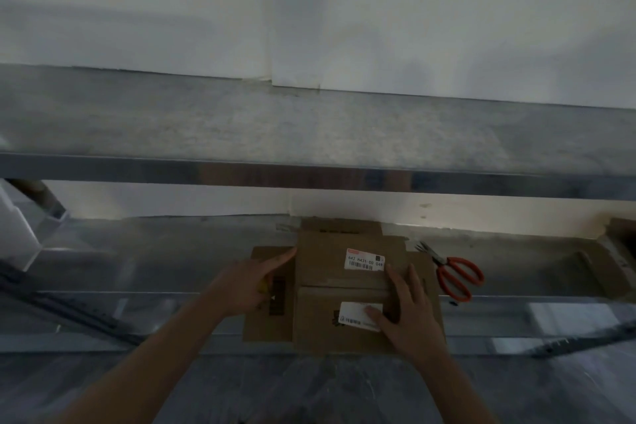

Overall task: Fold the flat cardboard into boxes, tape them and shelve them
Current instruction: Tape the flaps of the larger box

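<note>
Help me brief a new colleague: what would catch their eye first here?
The brown cardboard box at lower centre, its white barcode label up, draws the eye; the left hand touches its left edge and the right hand lies flat on top. Red-handled scissors lie on the shelf to its right.

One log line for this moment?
left hand flat against brown cardboard box side | right hand pressing its top | orange-handled metal scissors apart, untouched

Head view: wide-angle, worn on the person's head
Facing: forward and down, toward the wall (309, 10)
Nearness: close above the lower shelf (165, 251)
</note>
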